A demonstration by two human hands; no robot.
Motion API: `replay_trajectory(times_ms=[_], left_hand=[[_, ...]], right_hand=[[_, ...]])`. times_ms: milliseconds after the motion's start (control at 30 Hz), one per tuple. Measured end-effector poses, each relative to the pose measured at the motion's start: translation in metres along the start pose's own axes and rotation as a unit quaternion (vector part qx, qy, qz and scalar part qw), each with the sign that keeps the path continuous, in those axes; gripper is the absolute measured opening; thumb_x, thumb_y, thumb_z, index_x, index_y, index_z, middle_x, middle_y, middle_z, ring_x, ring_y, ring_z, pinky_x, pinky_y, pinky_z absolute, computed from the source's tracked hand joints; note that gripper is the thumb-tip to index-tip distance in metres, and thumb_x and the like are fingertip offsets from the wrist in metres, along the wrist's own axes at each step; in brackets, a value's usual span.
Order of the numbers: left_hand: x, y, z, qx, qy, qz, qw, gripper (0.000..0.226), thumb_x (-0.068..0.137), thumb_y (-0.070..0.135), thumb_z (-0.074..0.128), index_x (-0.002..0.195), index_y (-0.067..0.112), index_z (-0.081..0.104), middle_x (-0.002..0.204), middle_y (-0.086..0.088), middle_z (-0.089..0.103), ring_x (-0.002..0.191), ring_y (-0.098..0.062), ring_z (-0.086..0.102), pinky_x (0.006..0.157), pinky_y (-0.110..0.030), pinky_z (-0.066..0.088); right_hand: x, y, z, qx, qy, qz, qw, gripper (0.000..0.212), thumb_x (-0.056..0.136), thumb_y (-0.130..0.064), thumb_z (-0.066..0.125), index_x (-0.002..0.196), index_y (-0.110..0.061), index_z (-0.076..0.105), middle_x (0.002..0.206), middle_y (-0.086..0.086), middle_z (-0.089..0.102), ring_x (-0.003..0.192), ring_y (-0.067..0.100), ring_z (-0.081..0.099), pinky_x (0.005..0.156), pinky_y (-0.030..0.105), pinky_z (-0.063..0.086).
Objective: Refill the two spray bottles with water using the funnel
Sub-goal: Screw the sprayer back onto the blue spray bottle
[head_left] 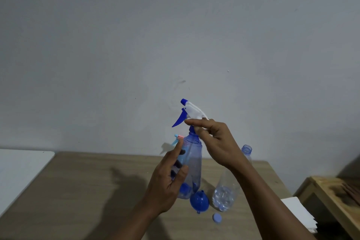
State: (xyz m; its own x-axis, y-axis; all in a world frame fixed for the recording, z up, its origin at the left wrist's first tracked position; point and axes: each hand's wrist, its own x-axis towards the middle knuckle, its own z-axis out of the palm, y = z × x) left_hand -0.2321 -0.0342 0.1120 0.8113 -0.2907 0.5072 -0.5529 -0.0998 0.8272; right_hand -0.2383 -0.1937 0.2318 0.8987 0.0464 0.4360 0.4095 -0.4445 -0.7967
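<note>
my left hand (169,179) grips the translucent blue plastic spray bottle (192,163) round its smooth, tapering body, thumb on the near face, fingers curled behind and showing dark through the wall. the bottle stands upright over the far middle of the table; i cannot tell whether its base touches the top. my right hand (216,142) pinches the neck collar of the white trigger sprayer head with blue nozzle and lever (191,112), fingertips closed narrow round it, nozzle pointing left. a second spray bottle's pale blue and pink nozzle (178,137) shows just behind my left fingers; its body is hidden. the blue plastic funnel (199,200) lies on its side just right of the held bottle's base, spout pointing away from me. beside it stands a clear ribbed plastic water bottle (226,195), neck open, a little water in the bottom, partly hidden by my right forearm. a small round pale blue cap (216,217) lies flat near the funnel. the matte wood-grain table (87,191) has open room to the left up to a white panel (19,171) at its left edge. right of the table sit a stack of white sheets (298,214) and a raw wooden side table (331,191).
</note>
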Motion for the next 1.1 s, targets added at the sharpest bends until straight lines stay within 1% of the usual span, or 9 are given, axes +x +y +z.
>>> replay_trajectory(times_ms=[200,333,467,600,733,833,933,1000,1100], left_hand=[[-0.001,0.008,-0.003,0.003,-0.01,0.01,1.0,0.058,0.087,0.073,0.041,0.14,0.067,0.018,0.131,0.033,0.045,0.114,-0.011,0.059,0.086,-0.036,0.059],[-0.003,0.006,-0.004,0.021,-0.016,0.031,0.999,0.059,0.093,0.065,0.043,0.146,0.057,0.019,0.144,0.023,0.042,0.13,-0.009,0.05,0.095,-0.037,0.056],[-0.003,0.005,-0.003,0.055,-0.01,0.041,0.998,0.059,0.093,0.067,0.041,0.146,0.058,0.017,0.145,0.013,0.045,0.128,-0.006,0.052,0.093,-0.037,0.057],[0.0,0.007,-0.004,0.056,-0.011,0.049,0.997,0.062,0.095,0.063,0.042,0.15,0.049,0.019,0.146,0.011,0.044,0.131,-0.011,0.05,0.094,-0.038,0.057],[0.0,0.006,-0.004,0.054,0.006,0.064,0.997,0.06,0.095,0.061,0.045,0.149,0.048,0.021,0.145,0.01,0.045,0.13,-0.013,0.051,0.093,-0.04,0.057],[0.0,0.006,-0.002,0.06,0.014,0.075,0.995,0.059,0.095,0.06,0.045,0.147,0.054,0.019,0.146,0.013,0.044,0.13,-0.01,0.051,0.094,-0.036,0.057],[0.002,0.007,-0.002,0.054,0.014,0.079,0.995,0.059,0.095,0.06,0.045,0.147,0.054,0.018,0.147,0.012,0.044,0.131,-0.009,0.05,0.095,-0.035,0.056],[0.004,0.008,-0.003,0.056,0.016,0.082,0.995,0.059,0.095,0.061,0.043,0.147,0.054,0.018,0.147,0.011,0.044,0.131,-0.007,0.049,0.094,-0.031,0.056],[0.002,0.005,-0.002,0.056,0.014,0.075,0.996,0.059,0.094,0.064,0.041,0.147,0.055,0.017,0.147,0.01,0.045,0.131,-0.007,0.049,0.095,-0.031,0.056]], right_hand=[[-0.001,-0.004,-0.012,0.021,-0.036,0.003,0.999,0.033,0.1,-0.01,0.056,0.117,-0.033,0.072,0.115,-0.003,0.072,0.104,0.023,0.066,0.09,0.036,0.059],[-0.005,-0.006,-0.015,0.052,-0.026,0.002,0.998,0.026,0.087,-0.025,0.068,0.112,-0.027,0.075,0.105,0.002,0.07,0.1,0.03,0.064,0.086,0.046,0.058],[-0.006,-0.004,-0.013,0.007,-0.008,-0.014,1.0,0.023,0.088,-0.018,0.072,0.105,-0.032,0.076,0.102,-0.006,0.069,0.098,0.018,0.061,0.08,0.041,0.056],[-0.007,-0.008,-0.014,0.036,-0.008,0.0,0.999,0.033,0.096,-0.005,0.06,0.105,-0.033,0.075,0.114,-0.001,0.069,0.104,0.015,0.064,0.09,0.037,0.059],[-0.005,-0.014,-0.012,0.017,0.002,-0.023,1.0,0.023,0.088,-0.01,0.072,0.106,-0.023,0.077,0.099,-0.001,0.069,0.08,0.007,0.056,0.067,0.025,0.051],[-0.005,-0.013,-0.009,-0.016,0.02,-0.033,0.999,0.022,0.087,-0.013,0.073,0.106,-0.022,0.076,0.098,-0.003,0.067,0.086,0.001,0.055,0.067,0.012,0.044],[-0.006,-0.011,-0.01,0.013,0.014,-0.023,1.0,0.027,0.095,-0.011,0.063,0.112,-0.028,0.074,0.109,0.001,0.067,0.099,0.01,0.06,0.075,0.022,0.054],[-0.006,-0.011,-0.01,0.02,0.009,-0.019,1.0,0.029,0.095,-0.01,0.064,0.113,-0.03,0.073,0.11,-0.001,0.07,0.094,0.015,0.063,0.076,0.028,0.057],[-0.005,-0.01,-0.006,0.003,0.022,-0.019,1.0,0.025,0.087,-0.016,0.073,0.107,-0.03,0.074,0.102,-0.004,0.07,0.085,0.004,0.06,0.069,0.024,0.053]])
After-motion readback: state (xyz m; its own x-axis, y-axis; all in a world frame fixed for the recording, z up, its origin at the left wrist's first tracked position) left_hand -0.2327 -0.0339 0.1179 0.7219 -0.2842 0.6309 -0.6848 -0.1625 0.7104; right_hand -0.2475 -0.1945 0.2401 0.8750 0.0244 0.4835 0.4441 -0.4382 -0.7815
